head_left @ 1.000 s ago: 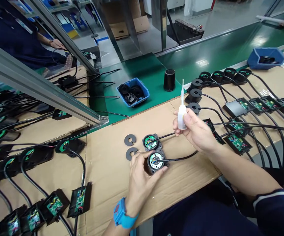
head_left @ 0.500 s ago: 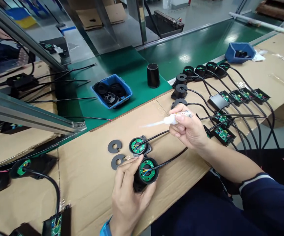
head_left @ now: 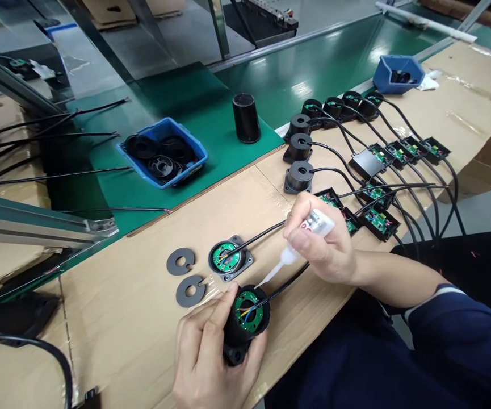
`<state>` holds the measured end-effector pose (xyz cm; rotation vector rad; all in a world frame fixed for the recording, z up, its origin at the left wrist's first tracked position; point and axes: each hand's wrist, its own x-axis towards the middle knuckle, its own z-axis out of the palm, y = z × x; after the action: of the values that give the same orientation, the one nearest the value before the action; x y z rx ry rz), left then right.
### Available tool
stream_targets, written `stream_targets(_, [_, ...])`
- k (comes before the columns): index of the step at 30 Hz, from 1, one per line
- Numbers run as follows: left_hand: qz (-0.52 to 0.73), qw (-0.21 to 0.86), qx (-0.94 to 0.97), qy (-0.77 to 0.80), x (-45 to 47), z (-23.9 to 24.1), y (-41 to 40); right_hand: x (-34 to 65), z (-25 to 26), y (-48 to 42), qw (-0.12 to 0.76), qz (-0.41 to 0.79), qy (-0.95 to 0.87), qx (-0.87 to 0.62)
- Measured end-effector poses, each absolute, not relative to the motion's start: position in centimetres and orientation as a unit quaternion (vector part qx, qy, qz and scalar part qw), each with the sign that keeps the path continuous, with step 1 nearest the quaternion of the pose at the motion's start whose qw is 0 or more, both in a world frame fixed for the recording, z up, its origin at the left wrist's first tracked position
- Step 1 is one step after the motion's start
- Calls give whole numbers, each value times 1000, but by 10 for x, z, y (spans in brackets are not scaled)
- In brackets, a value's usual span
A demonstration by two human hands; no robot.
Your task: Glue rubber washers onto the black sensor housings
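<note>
My left hand (head_left: pixel 213 352) is wrapped round a black round housing (head_left: pixel 232 332), tilted so its open top faces me. Inside the housing sits a green ring-shaped circuit board (head_left: pixel 251 321) with coloured wires, and a black cable (head_left: pixel 288 284) runs out over the rim. Between the thumb and fingers of my right hand (head_left: pixel 326 244) is a white glue bottle (head_left: pixel 290 253). Its thin nozzle points down, with the tip at the housing's upper rim. A second housing (head_left: pixel 228 258) with a green board lies just behind. Left of it are two dark slotted discs (head_left: pixel 181 261).
A blue bin (head_left: pixel 162 153) of black parts and a black cup-shaped piece (head_left: pixel 246 118) stand on the green surface. Several capped housings (head_left: pixel 299 176) and small circuit boxes (head_left: pixel 379 221) with cables line the right. Another blue bin (head_left: pixel 398 74) is at the back right. A metal frame (head_left: pixel 36 221) rises at left.
My right hand has brought the glue bottle down, its nozzle swinging from pointing left to the rim of the held housing. The left hand keeps hold of that housing. The view has shifted right.
</note>
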<state>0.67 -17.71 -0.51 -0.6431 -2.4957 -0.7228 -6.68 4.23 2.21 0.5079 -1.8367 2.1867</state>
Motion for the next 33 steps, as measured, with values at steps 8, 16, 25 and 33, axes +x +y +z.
stream_targets(8, [-319, 203, -234, -896, 7, -3, -179, -65, 21, 35, 147, 712, -632, 266])
stream_targets(16, [-321, 186, -235, -898, 7, -3, -179, -66, 24, 37, 129, 677, -669, 278])
stream_targets(25, [-337, 166, -226, -899, 7, -6, -183, -66, 22, 39, 130, 649, -696, 279])
stream_targets(33, [-329, 160, -225, -903, 7, -8, -187, -67, 24, 40, 122, 634, -707, 289])
